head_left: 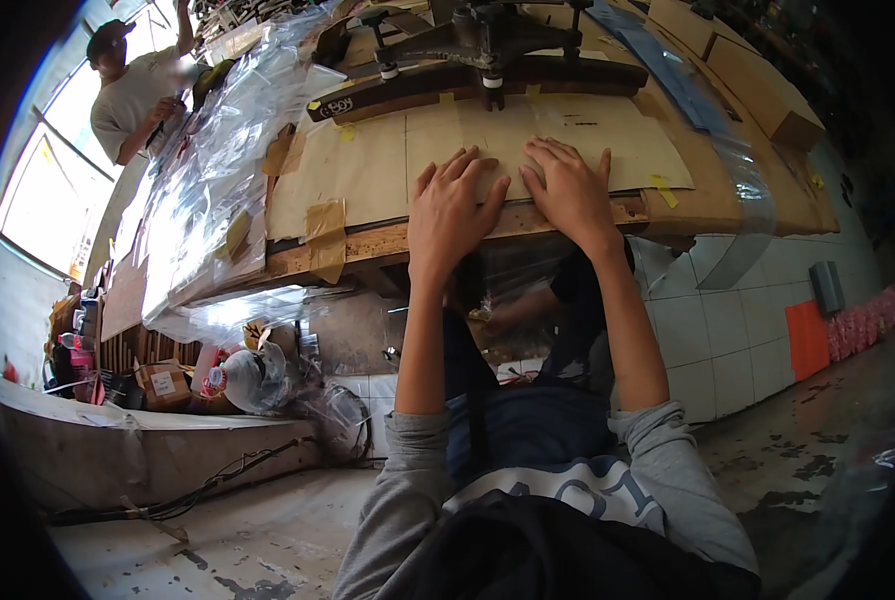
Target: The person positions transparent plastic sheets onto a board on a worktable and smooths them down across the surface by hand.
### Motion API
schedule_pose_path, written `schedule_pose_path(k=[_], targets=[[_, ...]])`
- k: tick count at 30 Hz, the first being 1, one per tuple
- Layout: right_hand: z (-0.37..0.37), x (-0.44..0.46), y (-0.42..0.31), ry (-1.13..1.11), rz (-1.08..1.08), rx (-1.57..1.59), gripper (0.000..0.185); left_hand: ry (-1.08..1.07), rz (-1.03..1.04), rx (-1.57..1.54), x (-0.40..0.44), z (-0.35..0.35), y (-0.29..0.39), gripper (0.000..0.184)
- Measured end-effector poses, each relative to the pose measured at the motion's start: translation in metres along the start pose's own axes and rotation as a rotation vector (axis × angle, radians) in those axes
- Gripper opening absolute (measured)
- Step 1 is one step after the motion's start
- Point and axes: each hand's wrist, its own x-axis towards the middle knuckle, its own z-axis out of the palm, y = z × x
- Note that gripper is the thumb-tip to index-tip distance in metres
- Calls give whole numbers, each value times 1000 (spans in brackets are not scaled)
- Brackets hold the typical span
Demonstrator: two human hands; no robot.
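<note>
Both of my hands rest on a pale tan sheet (368,170) that lies along the front of a wooden workbench (288,262). My left hand (453,205) lies palm down near the sheet's front edge, fingers forward and thumb out to the right. Beside it, my right hand (573,190) lies the same way, its thumb toward the left one. Neither hand holds anything. Just beyond the fingertips stands a dark metal frame (483,45) with a curved bar (578,78) close over the sheet. Yellow tape (665,190) sticks to the sheet's right corner.
Brown tape (326,240) hangs over the bench edge. Clear plastic film (213,130) covers the bench's left side. A person (138,95) stands at the far left. Below are a large clear bottle (253,380), a cardboard box (165,383) and black cables (198,497).
</note>
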Motion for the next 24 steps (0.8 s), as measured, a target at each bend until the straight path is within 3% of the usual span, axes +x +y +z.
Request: schedule_pose_path(k=[24], targets=[[5,10,2,-18,48,34,34,33,-9,-26,0,1,0,33]])
